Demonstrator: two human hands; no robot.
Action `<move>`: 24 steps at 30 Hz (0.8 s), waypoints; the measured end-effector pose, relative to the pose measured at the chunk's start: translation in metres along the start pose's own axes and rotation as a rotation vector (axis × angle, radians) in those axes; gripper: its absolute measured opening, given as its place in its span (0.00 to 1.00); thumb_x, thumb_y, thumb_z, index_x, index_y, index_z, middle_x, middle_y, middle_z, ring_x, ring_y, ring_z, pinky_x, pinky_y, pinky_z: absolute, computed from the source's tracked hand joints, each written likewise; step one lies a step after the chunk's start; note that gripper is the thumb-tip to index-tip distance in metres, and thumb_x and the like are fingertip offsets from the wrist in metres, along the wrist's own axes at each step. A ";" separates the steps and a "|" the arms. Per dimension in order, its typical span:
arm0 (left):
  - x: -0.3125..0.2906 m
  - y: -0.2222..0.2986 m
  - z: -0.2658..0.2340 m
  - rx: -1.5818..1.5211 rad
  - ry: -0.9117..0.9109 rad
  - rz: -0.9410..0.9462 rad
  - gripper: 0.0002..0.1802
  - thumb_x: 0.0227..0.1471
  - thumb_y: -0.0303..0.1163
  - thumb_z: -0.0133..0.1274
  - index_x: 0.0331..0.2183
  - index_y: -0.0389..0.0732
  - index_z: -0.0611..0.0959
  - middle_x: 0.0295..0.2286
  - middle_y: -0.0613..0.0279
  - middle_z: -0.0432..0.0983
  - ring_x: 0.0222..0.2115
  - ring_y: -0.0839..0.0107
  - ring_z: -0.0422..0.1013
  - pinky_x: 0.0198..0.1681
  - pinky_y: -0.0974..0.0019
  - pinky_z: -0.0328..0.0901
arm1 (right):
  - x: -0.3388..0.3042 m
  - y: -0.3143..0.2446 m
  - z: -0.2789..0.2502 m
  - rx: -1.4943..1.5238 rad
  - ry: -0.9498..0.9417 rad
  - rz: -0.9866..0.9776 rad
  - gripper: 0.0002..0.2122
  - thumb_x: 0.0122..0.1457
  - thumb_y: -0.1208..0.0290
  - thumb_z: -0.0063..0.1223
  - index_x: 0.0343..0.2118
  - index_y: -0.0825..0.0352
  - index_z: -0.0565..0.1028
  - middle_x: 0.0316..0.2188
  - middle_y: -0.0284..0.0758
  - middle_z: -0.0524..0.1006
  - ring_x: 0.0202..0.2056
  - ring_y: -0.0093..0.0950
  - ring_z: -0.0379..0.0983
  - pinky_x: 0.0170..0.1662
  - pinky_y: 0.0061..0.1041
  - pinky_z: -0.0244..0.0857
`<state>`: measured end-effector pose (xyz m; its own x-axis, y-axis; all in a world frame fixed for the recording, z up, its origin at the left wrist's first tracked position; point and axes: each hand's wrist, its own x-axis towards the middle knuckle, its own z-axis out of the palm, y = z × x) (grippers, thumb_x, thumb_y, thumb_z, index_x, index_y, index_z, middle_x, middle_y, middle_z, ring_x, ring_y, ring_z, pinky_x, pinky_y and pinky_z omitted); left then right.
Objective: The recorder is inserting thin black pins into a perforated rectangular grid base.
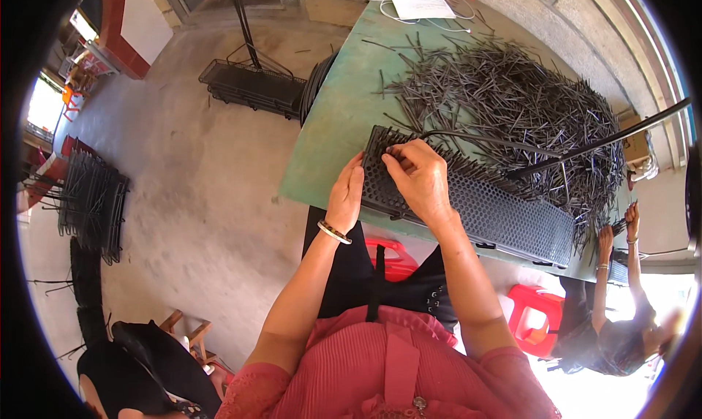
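Observation:
A long black perforated panel (pixel 504 208) lies along the near edge of the green table, its surface full of small holes. Thin black strips (pixel 461 161) stick up in a row along its far side. With fingers straight and together, my left hand (pixel 346 197) rests flat against the panel's left end. My right hand (pixel 424 179) is over the same end, thumb and fingertips pinched at the holes. What they pinch looks like a black strip, mostly hidden by the fingers.
A large heap of loose black strips (pixel 526 97) covers the far right of the green table (pixel 333 126). A black metal rod (pixel 614 135) crosses above it. Wire racks (pixel 252 86) stand on the floor at left. Red stools (pixel 534 320) and a co-worker's arms (pixel 604 254) are at right.

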<state>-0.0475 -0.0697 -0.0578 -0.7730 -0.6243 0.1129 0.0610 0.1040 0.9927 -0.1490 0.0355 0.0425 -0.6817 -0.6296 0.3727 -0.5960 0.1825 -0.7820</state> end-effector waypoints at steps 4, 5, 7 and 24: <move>-0.001 0.007 0.001 0.021 0.009 -0.001 0.26 0.62 0.41 0.37 0.52 0.30 0.69 0.50 0.48 0.68 0.51 0.62 0.64 0.55 0.67 0.56 | 0.001 -0.004 0.002 0.063 0.029 0.020 0.07 0.50 0.80 0.60 0.32 0.74 0.77 0.27 0.35 0.74 0.22 0.20 0.70 0.25 0.17 0.64; -0.001 0.008 0.002 0.028 0.008 0.006 0.26 0.62 0.41 0.37 0.52 0.30 0.69 0.49 0.48 0.69 0.51 0.62 0.65 0.55 0.68 0.56 | 0.001 -0.002 0.001 0.050 0.013 0.007 0.06 0.50 0.80 0.59 0.32 0.74 0.77 0.27 0.35 0.74 0.22 0.21 0.70 0.25 0.17 0.64; -0.001 0.011 0.003 0.017 0.012 0.002 0.25 0.62 0.40 0.37 0.52 0.30 0.69 0.49 0.48 0.69 0.50 0.63 0.65 0.54 0.68 0.56 | 0.002 -0.001 0.001 0.037 -0.006 -0.006 0.06 0.50 0.80 0.59 0.32 0.74 0.77 0.27 0.35 0.74 0.23 0.21 0.71 0.26 0.17 0.65; 0.001 0.006 0.001 0.009 -0.008 0.011 0.26 0.63 0.41 0.37 0.53 0.30 0.68 0.51 0.48 0.67 0.53 0.62 0.63 0.57 0.67 0.54 | -0.020 -0.001 -0.025 -0.035 0.090 -0.043 0.06 0.52 0.81 0.57 0.33 0.73 0.77 0.31 0.38 0.74 0.25 0.27 0.73 0.28 0.20 0.68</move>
<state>-0.0485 -0.0691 -0.0522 -0.7772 -0.6170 0.1237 0.0644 0.1176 0.9910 -0.1461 0.0667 0.0482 -0.6893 -0.5674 0.4505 -0.6392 0.1837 -0.7467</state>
